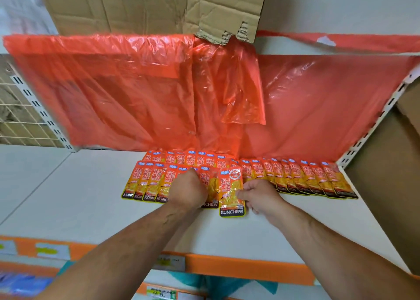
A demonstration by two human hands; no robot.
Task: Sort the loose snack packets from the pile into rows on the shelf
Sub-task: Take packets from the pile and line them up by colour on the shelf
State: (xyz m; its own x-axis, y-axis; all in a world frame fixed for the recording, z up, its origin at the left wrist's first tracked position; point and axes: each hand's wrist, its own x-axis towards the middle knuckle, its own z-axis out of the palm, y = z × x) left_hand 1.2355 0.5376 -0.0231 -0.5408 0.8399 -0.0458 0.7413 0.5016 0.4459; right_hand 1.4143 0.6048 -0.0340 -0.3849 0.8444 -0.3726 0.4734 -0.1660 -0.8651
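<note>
A person's right hand (259, 196) pinches the right edge of an orange-and-yellow foil snack packet (231, 193), which lies front-to-back on the white metal shelf (91, 209) at the end of the front row (147, 186). The curled left hand (188, 189) rests on that row, its grip unclear.

The snack packets (293, 179) are orange and yellow, with red characters, a small blue tag on top and a black bottom band reading KONCHEW. They lie flat and overlapping in rows at the back of the white shelf (91, 209): a rear row, a nearer row on the left, another on the right. The front packet (231, 193) lies in the middle, nearest the shelf's edge.
</note>
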